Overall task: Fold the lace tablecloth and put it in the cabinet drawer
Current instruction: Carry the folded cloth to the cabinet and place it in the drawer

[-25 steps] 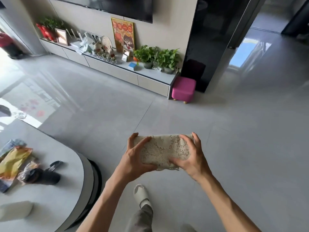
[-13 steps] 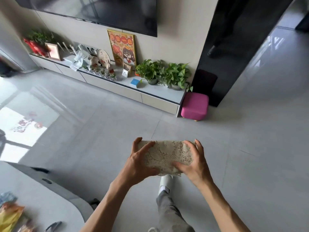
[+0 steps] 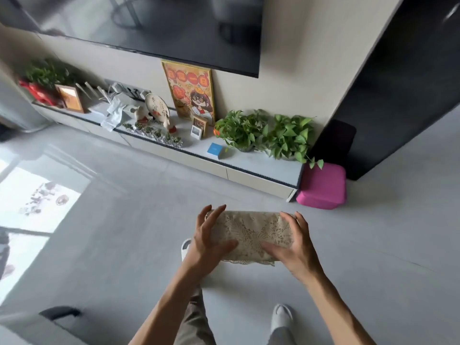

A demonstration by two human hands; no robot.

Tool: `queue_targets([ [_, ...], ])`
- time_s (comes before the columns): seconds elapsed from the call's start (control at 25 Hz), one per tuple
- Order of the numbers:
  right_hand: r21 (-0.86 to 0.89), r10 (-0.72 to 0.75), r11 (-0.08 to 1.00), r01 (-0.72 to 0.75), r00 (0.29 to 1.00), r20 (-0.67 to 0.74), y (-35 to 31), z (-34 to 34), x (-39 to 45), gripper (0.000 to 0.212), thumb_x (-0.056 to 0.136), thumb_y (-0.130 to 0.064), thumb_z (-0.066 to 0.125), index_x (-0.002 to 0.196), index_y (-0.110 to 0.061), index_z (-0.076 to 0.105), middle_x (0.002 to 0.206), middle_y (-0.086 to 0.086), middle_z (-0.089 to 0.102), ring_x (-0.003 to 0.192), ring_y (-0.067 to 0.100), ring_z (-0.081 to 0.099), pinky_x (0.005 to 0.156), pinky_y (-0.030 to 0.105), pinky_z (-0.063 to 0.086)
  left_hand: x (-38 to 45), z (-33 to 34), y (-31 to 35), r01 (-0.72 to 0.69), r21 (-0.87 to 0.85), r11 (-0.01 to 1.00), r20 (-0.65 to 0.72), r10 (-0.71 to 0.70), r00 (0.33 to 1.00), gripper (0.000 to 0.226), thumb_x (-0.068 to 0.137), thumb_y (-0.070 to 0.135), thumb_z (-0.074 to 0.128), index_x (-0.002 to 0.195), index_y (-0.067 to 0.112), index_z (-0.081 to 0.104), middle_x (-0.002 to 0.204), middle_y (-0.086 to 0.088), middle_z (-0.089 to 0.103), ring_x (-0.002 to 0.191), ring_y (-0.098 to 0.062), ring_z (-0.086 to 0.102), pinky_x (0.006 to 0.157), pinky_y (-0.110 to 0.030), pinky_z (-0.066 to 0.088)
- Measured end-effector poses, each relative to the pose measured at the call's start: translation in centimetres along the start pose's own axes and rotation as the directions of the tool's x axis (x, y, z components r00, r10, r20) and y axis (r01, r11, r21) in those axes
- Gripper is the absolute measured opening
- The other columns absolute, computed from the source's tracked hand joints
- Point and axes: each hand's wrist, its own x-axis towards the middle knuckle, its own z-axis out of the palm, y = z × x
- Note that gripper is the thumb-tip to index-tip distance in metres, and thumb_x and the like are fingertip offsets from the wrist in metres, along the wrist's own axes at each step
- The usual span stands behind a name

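tablecloth (image 3: 251,235): cream openwork lace cloth, matt | floor (image 3: 124,220): grey tile, glossy | stool (image 3: 322,186): pink fabric, matt | television (image 3: 154,21): black glossy screen

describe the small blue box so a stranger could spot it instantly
Find the long low cabinet under the wall TV. On its top, left of the two leafy potted plants, sits the blue box. It is the only blue thing there.

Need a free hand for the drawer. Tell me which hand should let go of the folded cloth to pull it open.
Right, probably. The closed drawer front lies ahead to the right, nearer the right hand. The left hand already grips the lace tablecloth and could carry it alone.
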Motion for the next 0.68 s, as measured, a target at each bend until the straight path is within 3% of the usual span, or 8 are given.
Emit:
queue_targets([
  [0.08,0.021,0.075,0.997,-0.074,0.995,-0.062,0.0,4.4,4.4,0.082,0.064,-0.040,0.089,0.133,-0.043,0.045,0.154,-0.006,0.023,0.130,-0.010,0.027,0.100,0.015,0.026,6.1,-2.6,-2.7,0.033,-0.061,0.998,0.063,-0.029,0.998,0.090,0.061,0.029,0.084,0.140,0.038,0.044,0.140,0.010,0.036,0.122,-0.005,0.046,0.093,-0.019,0.045],
  [0.16,0.088,0.154,0.986,-0.145,0.982,-0.107,0.2,8.0,7.5,0.081,0.064,-0.040,0.089,0.131,-0.045,0.045,0.153,-0.007,0.024,0.138,0.002,0.029,0.104,0.017,0.029,11.4,-4.4,-5.3,0.198,-0.264,0.944,0.094,-0.179,0.979,0.091,0.057,0.019,0.085,0.138,0.035,0.046,0.129,0.011,0.052,0.111,-0.008,0.060,0.084,-0.022,0.053],
  [0.24,0.138,0.248,0.963,-0.231,0.961,-0.123,1.2,11.3,10.8,0.083,0.064,-0.041,0.089,0.134,-0.042,0.045,0.154,-0.005,0.025,0.140,0.008,0.031,0.111,0.027,0.032,16.3,-5.4,-8.6,0.453,-0.475,0.755,0.244,-0.381,0.892,0.074,0.058,0.012,0.081,0.127,0.022,0.057,0.108,-0.003,0.071,0.096,-0.026,0.071,0.070,-0.032,0.058],
  [0.32,0.162,0.291,0.948,-0.273,0.952,-0.096,3.0,13.8,14.1,0.089,0.065,-0.041,0.089,0.140,-0.038,0.042,0.155,-0.006,0.025,0.142,0.007,0.027,0.114,0.031,0.030,20.7,-5.5,-12.1,0.641,-0.450,0.622,0.419,-0.486,0.767,0.052,0.061,0.010,0.078,0.111,0.001,0.066,0.089,-0.016,0.075,0.080,-0.034,0.073,0.060,-0.035,0.058],
  [0.36,0.178,0.301,0.942,-0.285,0.951,-0.074,4.5,14.9,15.7,0.091,0.065,-0.039,0.089,0.142,-0.036,0.040,0.155,-0.008,0.025,0.142,0.004,0.025,0.115,0.030,0.028,22.5,-5.1,-14.1,0.701,-0.401,0.590,0.463,-0.530,0.710,0.049,0.062,0.008,0.078,0.108,-0.004,0.067,0.088,-0.020,0.074,0.078,-0.035,0.072,0.062,-0.039,0.060],
  [0.44,0.222,0.302,0.933,-0.283,0.952,-0.057,8.9,17.4,19.4,0.093,0.066,-0.030,0.090,0.144,-0.031,0.040,0.153,-0.013,0.025,0.141,-0.002,0.024,0.115,0.025,0.026,26.1,-3.1,-19.1,0.755,-0.379,0.535,0.527,-0.546,0.651,0.049,0.065,0.007,0.076,0.112,-0.003,0.066,0.102,-0.025,0.072,0.091,-0.041,0.070,0.078,-0.050,0.057],
  [0.56,0.237,0.317,0.926,-0.294,0.946,-0.063,18.2,21.0,25.3,0.094,0.065,-0.017,0.090,0.144,-0.025,0.040,0.148,-0.014,0.031,0.137,-0.005,0.030,0.113,0.016,0.025,31.6,1.8,-27.1,0.727,-0.396,0.562,0.592,-0.449,0.669,0.047,0.070,0.010,0.072,0.116,0.002,0.066,0.111,-0.023,0.070,0.098,-0.039,0.069,0.076,-0.047,0.059],
  [0.68,0.185,0.304,0.941,-0.284,0.948,-0.092,29.7,25.1,31.5,0.097,0.065,-0.016,0.090,0.146,-0.025,0.037,0.146,-0.010,0.034,0.131,-0.005,0.034,0.106,0.009,0.027,37.8,8.5,-36.8,0.661,-0.383,0.646,0.531,-0.431,0.729,0.044,0.064,0.008,0.074,0.108,0.006,0.069,0.106,-0.020,0.072,0.093,-0.035,0.071,0.070,-0.042,0.059],
])
